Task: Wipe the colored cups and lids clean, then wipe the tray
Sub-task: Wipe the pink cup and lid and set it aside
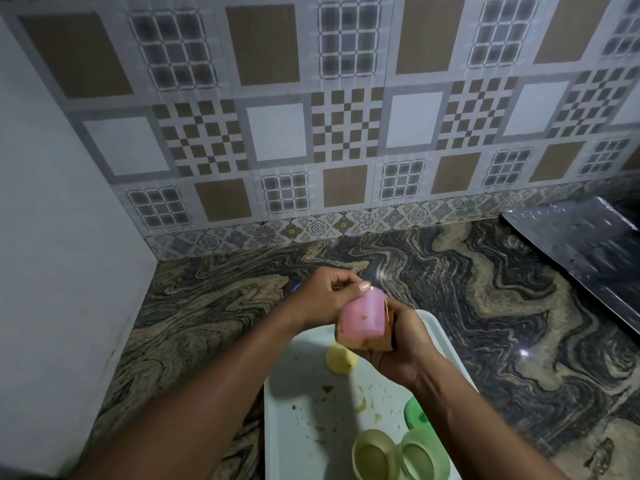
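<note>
head cam: left hand (322,299) is pinching small pink plastic cup (362,318) by its end, steadying it over white plastic tray (301,393); right hand (401,346) is gripping brownish cloth (379,342) round cup, prob. for wiping.

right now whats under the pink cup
Under the pink cup a brown cloth, gripped by the right hand, meets its lower edge, above the tray. The left hand pinches its top. Its mouth is hidden.
</note>
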{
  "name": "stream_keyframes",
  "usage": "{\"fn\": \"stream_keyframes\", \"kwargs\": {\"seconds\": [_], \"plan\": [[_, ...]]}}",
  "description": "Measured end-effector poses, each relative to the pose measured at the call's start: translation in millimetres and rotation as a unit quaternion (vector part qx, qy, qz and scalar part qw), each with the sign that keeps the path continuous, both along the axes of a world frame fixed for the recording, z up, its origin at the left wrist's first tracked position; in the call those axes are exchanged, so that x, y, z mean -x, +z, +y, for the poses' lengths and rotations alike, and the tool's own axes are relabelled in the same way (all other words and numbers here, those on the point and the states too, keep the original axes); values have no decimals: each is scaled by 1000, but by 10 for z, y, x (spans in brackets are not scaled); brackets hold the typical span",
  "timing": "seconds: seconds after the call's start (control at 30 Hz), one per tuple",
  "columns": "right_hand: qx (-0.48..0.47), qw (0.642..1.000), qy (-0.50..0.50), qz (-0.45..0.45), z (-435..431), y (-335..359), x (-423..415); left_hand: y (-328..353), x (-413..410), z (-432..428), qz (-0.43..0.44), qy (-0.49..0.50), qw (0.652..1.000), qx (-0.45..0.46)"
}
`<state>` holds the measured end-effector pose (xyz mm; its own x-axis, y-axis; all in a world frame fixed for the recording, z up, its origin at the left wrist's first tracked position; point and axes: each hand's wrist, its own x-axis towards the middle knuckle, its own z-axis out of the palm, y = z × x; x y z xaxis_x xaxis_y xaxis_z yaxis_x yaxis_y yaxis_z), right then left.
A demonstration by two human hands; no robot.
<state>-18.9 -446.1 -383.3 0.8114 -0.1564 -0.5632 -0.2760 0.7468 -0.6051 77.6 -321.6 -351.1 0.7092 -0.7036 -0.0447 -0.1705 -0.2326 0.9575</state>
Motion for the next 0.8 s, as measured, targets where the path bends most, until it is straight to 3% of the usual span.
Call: {"fn": "stream_keyframes", "kwargs": {"seconds": [0.1, 0.17, 0.3, 0.37, 0.43, 0.53, 0.6, 0.7, 0.8], "plan": [[93, 995, -39, -11, 1, 6, -123, 34, -42, -89, -56, 2, 998, -5], [89, 995, -42, -28, -2, 15, -154, 44, -83, -109, -61, -15, 998, 5], [-98, 994, 16, -51, 31, 118, -78, 5, -98, -61, 130, -29, 983, 125], [-114, 992, 18, -50, 32, 106, -70, -3, -98, -34, 157, -32, 979, 129], [-43, 998, -15, -37, 28, 84, -103, 69, -105, -13, 109, -42, 990, 77], [146, 986, -81, -15, 19, 103, -179, 195, -133, -24, 27, -61, 998, 20], [183, 980, -77, -14, 20, 142, -175, 236, -133, -38, -15, -68, 998, -3], [-16, 999, 20, -29, 46, 233, -72, 191, -143, -9, 27, -74, 996, 46], [-82, 995, 45, -45, 63, 256, 6, 112, -105, 47, 110, -47, 988, 100]]}}
